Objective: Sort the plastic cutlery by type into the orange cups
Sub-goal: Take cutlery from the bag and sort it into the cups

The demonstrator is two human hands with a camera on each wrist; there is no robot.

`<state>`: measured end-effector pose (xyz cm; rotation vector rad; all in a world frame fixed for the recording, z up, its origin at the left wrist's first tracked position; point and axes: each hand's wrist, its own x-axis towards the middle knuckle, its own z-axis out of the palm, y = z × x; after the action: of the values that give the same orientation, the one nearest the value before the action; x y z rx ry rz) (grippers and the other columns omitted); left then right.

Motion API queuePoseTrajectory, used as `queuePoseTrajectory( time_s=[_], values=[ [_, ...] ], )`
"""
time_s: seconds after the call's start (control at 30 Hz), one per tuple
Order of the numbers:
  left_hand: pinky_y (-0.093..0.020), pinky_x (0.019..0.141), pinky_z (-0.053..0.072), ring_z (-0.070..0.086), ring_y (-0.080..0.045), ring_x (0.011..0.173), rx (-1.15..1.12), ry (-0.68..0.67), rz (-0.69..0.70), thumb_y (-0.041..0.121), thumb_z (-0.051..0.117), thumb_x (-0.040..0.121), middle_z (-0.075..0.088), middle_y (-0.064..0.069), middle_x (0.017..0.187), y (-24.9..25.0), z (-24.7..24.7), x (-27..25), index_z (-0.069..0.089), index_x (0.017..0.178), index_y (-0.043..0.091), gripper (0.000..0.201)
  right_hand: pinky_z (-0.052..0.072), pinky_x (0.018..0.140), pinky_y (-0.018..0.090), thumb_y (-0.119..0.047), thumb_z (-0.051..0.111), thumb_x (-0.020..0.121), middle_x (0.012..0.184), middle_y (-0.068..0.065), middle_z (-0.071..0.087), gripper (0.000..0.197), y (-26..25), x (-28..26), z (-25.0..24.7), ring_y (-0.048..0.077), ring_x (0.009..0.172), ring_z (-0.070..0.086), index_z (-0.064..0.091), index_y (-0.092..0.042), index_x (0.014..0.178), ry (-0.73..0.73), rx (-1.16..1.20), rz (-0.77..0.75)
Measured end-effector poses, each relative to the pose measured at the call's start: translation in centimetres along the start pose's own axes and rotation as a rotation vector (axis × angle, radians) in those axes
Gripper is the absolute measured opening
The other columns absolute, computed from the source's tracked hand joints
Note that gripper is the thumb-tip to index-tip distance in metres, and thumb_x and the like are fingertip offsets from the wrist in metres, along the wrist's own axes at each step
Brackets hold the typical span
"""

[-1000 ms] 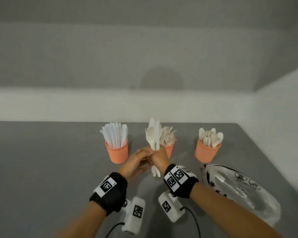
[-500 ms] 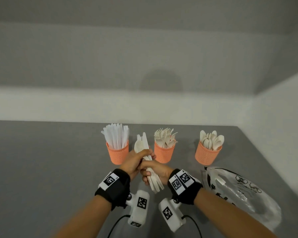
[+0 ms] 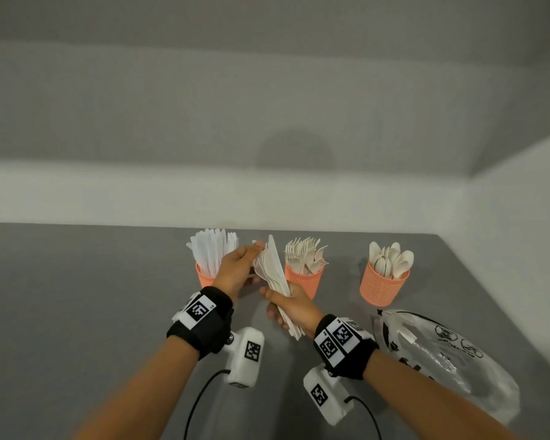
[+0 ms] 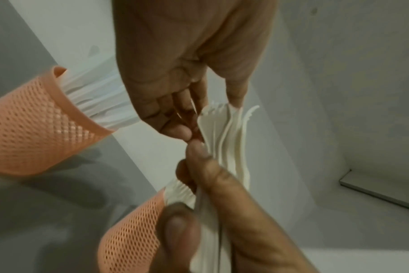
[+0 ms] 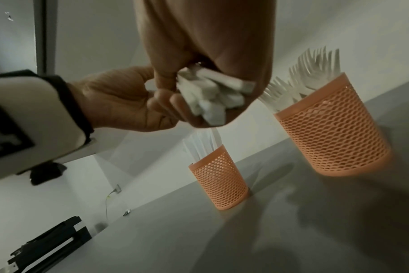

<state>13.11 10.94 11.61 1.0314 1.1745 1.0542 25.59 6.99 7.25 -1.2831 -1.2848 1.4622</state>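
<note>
Three orange mesh cups stand in a row: a knife cup (image 3: 205, 278) on the left, a fork cup (image 3: 305, 282) in the middle and a spoon cup (image 3: 382, 289) on the right. My right hand (image 3: 291, 306) grips a bundle of white plastic cutlery (image 3: 271, 269) by its handles, held up between the knife cup (image 5: 219, 182) and the fork cup (image 5: 334, 129). The handle ends (image 5: 212, 96) stick out of that fist. My left hand (image 3: 239, 268) reaches to the bundle's top, and its thumb and fingers (image 4: 175, 120) pinch the heads of the bundle (image 4: 224, 144).
A crumpled clear plastic bag (image 3: 442, 354) lies on the grey table (image 3: 77, 312) at the right, below the spoon cup. White walls close the table at the back and right. Black objects (image 5: 46, 245) sit beyond the table's left side.
The bundle has moved left from in front of the fork cup to the gap between knife and fork cups. My left hand has slid from the bundle's middle up to its heads.
</note>
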Motion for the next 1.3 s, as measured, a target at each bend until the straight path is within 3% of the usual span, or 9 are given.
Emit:
queuePoseTrajectory(
  time_s=[0.13, 0.27, 0.53, 0.7, 0.87, 0.97, 1.07, 1.17, 1.3],
  values=[
    [-0.014, 0.042, 0.042, 0.049, -0.015, 0.057, 0.073, 0.043, 0.009, 0.013, 0.052, 0.092, 0.052, -0.006, 0.066, 1.0, -0.3, 0.5, 0.058, 0.071, 0.010, 0.022, 0.031, 0.034, 0.018, -0.019, 0.061, 0.090, 0.043, -0.005, 0.051, 0.007, 0.2, 0.1, -0.1, 0.008, 0.031, 0.040, 0.056, -0.020, 0.085, 0.037, -0.045, -0.040],
    [-0.022, 0.056, 0.042, 0.051, -0.016, 0.061, 0.108, 0.064, -0.001, 0.009, 0.048, 0.090, 0.057, -0.006, 0.069, 1.5, -0.5, 1.0, 0.060, 0.073, 0.010, 0.021, 0.035, 0.035, 0.017, -0.026, 0.057, 0.092, 0.043, -0.007, 0.047, 0.009, 0.3, 0.0, -0.1, 0.007, 0.032, 0.040, 0.054, -0.017, 0.091, 0.025, -0.040, -0.023],
    [-0.030, 0.072, 0.044, 0.056, -0.020, 0.071, 0.122, -0.037, 0.018, 0.023, 0.047, 0.094, 0.066, -0.005, 0.077, 1.1, -0.8, 2.4, 0.064, 0.090, 0.008, 0.023, 0.034, 0.034, 0.017, -0.029, 0.053, 0.094, 0.049, -0.004, 0.043, 0.026, 0.5, -0.1, -0.8, 0.005, 0.033, 0.038, 0.053, -0.011, 0.112, 0.054, -0.070, -0.037],
    [-0.030, 0.076, 0.050, 0.059, -0.023, 0.077, 0.182, -0.081, 0.055, 0.020, 0.043, 0.097, 0.064, -0.011, 0.085, 1.0, 0.1, 2.6, 0.063, 0.094, 0.002, 0.027, 0.033, 0.034, 0.017, -0.031, 0.052, 0.095, 0.054, -0.002, 0.043, 0.014, 0.3, -0.1, -1.2, 0.004, 0.034, 0.037, 0.053, -0.021, 0.105, 0.049, -0.074, -0.059],
    [-0.031, 0.079, 0.045, 0.062, -0.018, 0.083, 0.004, 0.053, 0.138, 0.025, 0.032, 0.101, 0.066, -0.007, 0.087, 3.2, 0.4, 3.2, 0.051, 0.088, 0.014, 0.025, 0.030, 0.034, 0.012, -0.022, 0.052, 0.095, 0.052, -0.005, 0.041, 0.018, 0.7, 0.1, -1.7, 0.002, 0.032, 0.036, 0.051, -0.022, 0.113, 0.137, -0.122, -0.113],
    [-0.028, 0.070, 0.049, 0.063, -0.019, 0.076, -0.136, 0.175, 0.282, 0.026, 0.028, 0.101, 0.065, -0.008, 0.078, 5.2, -0.1, 3.2, 0.046, 0.086, 0.019, 0.025, 0.037, 0.046, 0.013, -0.014, 0.053, 0.094, 0.054, -0.010, 0.049, 0.011, 1.6, 0.5, -2.2, 0.000, 0.042, 0.044, 0.053, -0.022, 0.101, 0.237, -0.197, -0.173],
    [-0.020, 0.050, 0.047, 0.050, -0.008, 0.047, -0.203, 0.242, 0.371, 0.028, 0.032, 0.100, 0.045, -0.002, 0.060, 6.7, -0.6, 3.1, 0.050, 0.083, 0.022, 0.025, 0.041, 0.067, 0.023, -0.023, 0.053, 0.093, 0.085, 0.000, 0.062, 0.019, 2.2, 0.8, -2.8, 0.011, 0.073, 0.055, 0.054, -0.023, 0.112, 0.372, -0.374, -0.145],
    [-0.016, 0.036, 0.029, 0.031, -0.007, 0.039, 0.017, 0.230, 0.296, 0.029, 0.048, 0.094, 0.034, 0.002, 0.057, 6.0, 0.0, 2.7, 0.052, 0.078, 0.023, 0.018, 0.046, 0.075, 0.031, -0.030, 0.049, 0.094, 0.101, 0.008, 0.065, 0.029, 2.1, 1.0, -2.8, 0.025, 0.087, 0.060, 0.050, -0.015, 0.118, 0.495, -0.447, -0.112],
    [-0.015, 0.033, 0.028, 0.032, -0.005, 0.031, 0.187, 0.004, 0.055, 0.028, 0.064, 0.085, 0.044, -0.002, 0.062, 2.2, 1.6, 0.4, 0.050, 0.076, 0.013, 0.023, 0.047, 0.071, 0.035, -0.030, 0.049, 0.094, 0.097, 0.012, 0.065, 0.026, 1.5, 1.4, -2.1, 0.033, 0.086, 0.062, 0.048, -0.010, 0.110, 0.571, -0.526, -0.129]
  ],
)
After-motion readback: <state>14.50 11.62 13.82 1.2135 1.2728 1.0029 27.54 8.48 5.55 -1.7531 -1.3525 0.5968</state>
